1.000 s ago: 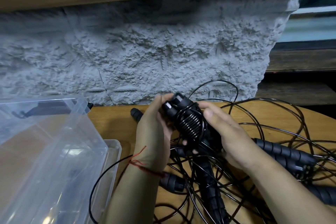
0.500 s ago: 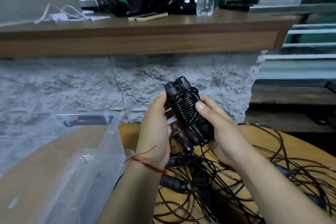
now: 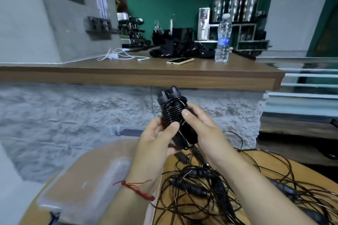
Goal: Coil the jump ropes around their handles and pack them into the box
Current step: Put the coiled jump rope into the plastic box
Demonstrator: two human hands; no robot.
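A coiled jump rope, black cord wound tightly round its two black handles, is held upright in front of me. My left hand grips its lower left side with the thumb on the coils. My right hand holds its right side, thumb pressed on the cord. Below lies a tangle of loose black ropes with several handles on the round wooden table. A clear plastic box stands open at the lower left.
A rough grey wall rises just behind the table, topped by a wooden counter with a phone, a water bottle and white cables. A red thread bracelet circles my left wrist.
The view has tilted upward, bringing the counter and back wall into sight. Both hands have raised the coiled rope higher off the table, still gripping it.
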